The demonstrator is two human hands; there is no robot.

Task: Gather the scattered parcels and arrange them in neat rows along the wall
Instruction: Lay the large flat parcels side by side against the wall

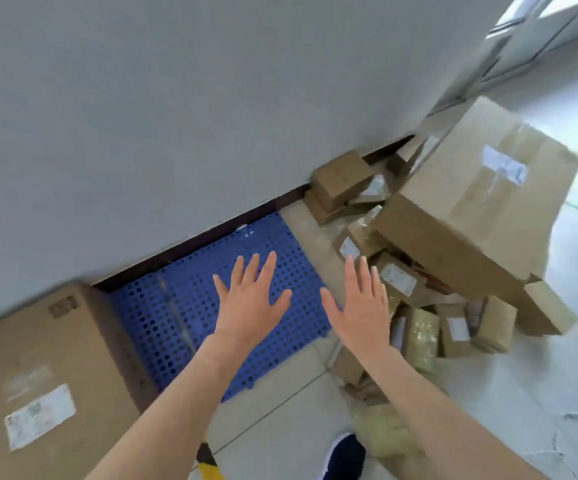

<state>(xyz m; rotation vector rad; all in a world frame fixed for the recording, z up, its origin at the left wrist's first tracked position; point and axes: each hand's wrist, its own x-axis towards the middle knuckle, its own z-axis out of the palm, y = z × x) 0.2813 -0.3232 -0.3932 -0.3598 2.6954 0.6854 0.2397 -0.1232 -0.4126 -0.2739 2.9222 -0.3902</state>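
A heap of brown cardboard parcels lies on the floor at the right. A large box [481, 199] tilts on top of it, with several small labelled boxes [398, 282] beneath and around it. Two small boxes [341, 181] sit stacked against the grey wall [176, 116]. Another large box [41, 375] stands against the wall at the lower left. My left hand [249, 303] hovers flat with straight fingers above a blue perforated pallet [162, 317]. My right hand [360, 306] is spread the same way beside the heap's left edge. Neither hand holds anything.
The blue pallet lies on the floor along the wall between the left box and the heap. My dark shoe [344, 455] shows at the bottom centre. Pale floor [540, 393] stretches to the right, and a doorway frame [537, 39] stands at the top right.
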